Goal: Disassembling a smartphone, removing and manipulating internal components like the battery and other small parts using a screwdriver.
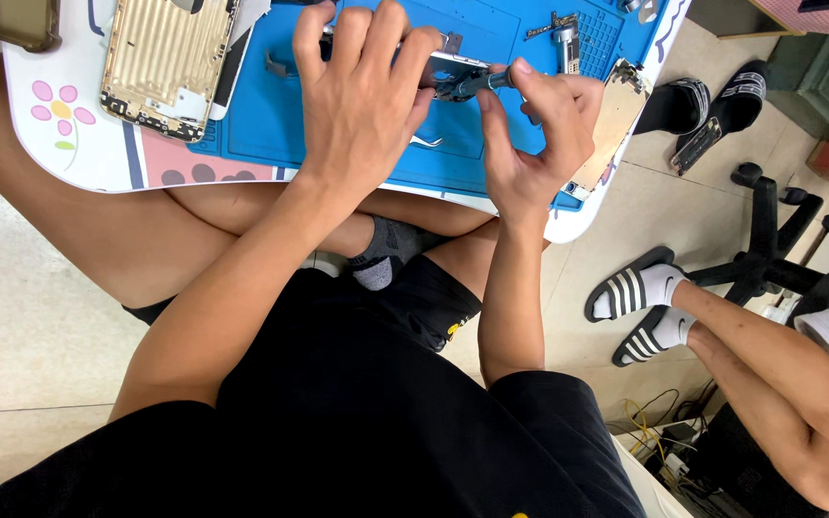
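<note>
Your left hand (pixel 362 91) lies spread, fingers apart, pressing on a phone part (pixel 453 65) on the blue mat (pixel 271 125), upper middle of frame. Your right hand (pixel 539 134) is pinched together on a small dark tool (pixel 467 84) touching that part. If the tip slips, it could gouge the part. The gold phone shell (pixel 160 62), upper left, overhangs the mat; a nudge could knock it off the worktop (pixel 79 144).
</note>
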